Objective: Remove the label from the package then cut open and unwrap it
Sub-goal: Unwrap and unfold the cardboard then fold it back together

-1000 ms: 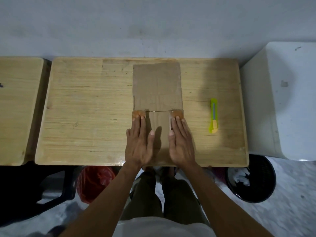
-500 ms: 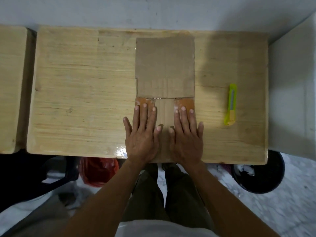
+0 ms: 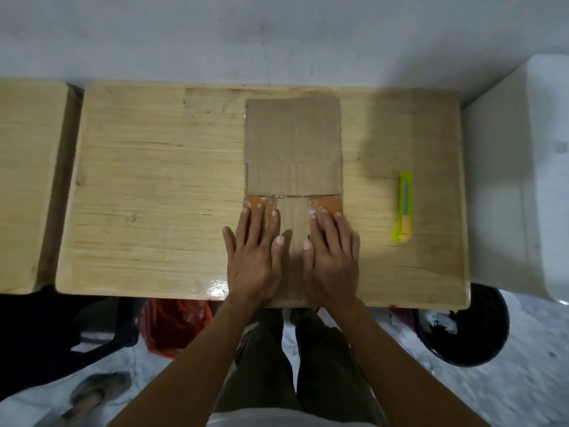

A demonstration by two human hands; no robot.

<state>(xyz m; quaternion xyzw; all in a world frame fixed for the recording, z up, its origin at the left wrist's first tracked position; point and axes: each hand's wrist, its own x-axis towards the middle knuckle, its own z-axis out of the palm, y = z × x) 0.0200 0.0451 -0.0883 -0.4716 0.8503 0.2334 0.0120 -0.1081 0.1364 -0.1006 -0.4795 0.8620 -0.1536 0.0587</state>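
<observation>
A flat brown cardboard package (image 3: 294,146) lies on the wooden table (image 3: 154,195), reaching from near the far edge to the near edge. Orange, glossy taped patches (image 3: 331,204) show at its left and right sides about halfway down. My left hand (image 3: 254,257) lies flat with straight fingers on the package's near left part, fingertips on the left orange patch. My right hand (image 3: 332,257) lies flat the same way on the near right part, fingertips on the right patch. A yellow-green utility knife (image 3: 404,208) rests on the table to the right of my right hand.
A second wooden table (image 3: 27,180) stands to the left, a white box-like unit (image 3: 520,180) to the right. Under the table edge are a red plastic bag (image 3: 175,328) and a black bin (image 3: 462,328). A wall runs close behind the table.
The view shifted as my head moved. Both hands stay flat on the package's near half; their fingers have spread a little. The knife has not moved.
</observation>
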